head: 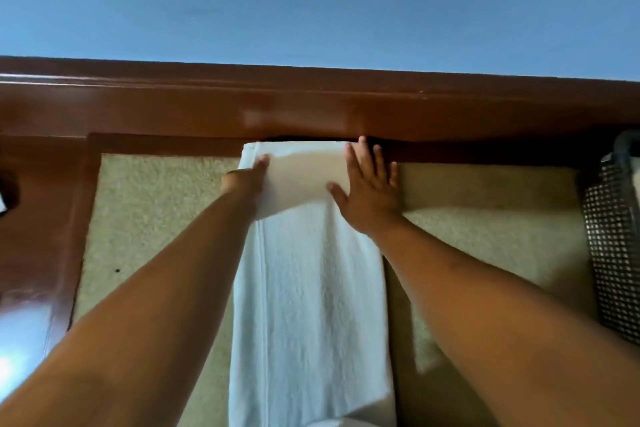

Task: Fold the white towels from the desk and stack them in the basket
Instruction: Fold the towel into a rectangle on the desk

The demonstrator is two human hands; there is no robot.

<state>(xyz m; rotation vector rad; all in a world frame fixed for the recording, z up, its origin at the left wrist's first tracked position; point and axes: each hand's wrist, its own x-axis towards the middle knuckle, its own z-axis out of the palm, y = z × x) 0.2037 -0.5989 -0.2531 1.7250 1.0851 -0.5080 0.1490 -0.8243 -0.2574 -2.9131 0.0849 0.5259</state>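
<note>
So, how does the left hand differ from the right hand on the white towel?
The left hand is at the left edge of the long white terry towel; the right hand is at its right edge. The left hand is partly hidden under the folded layer, one digit on top, seemingly pinching it; the right hand lies flat, fingers spread. Both touch the towel's far folded end.

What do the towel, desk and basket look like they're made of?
Towel: white terry cloth, probably cotton, with a matte nubby pile. Desk rim: reddish-brown wood with glossy varnish showing glare. Desk inset: beige and speckled, stone or laminate, unclear. Basket: dark open lattice, likely plastic.
</note>
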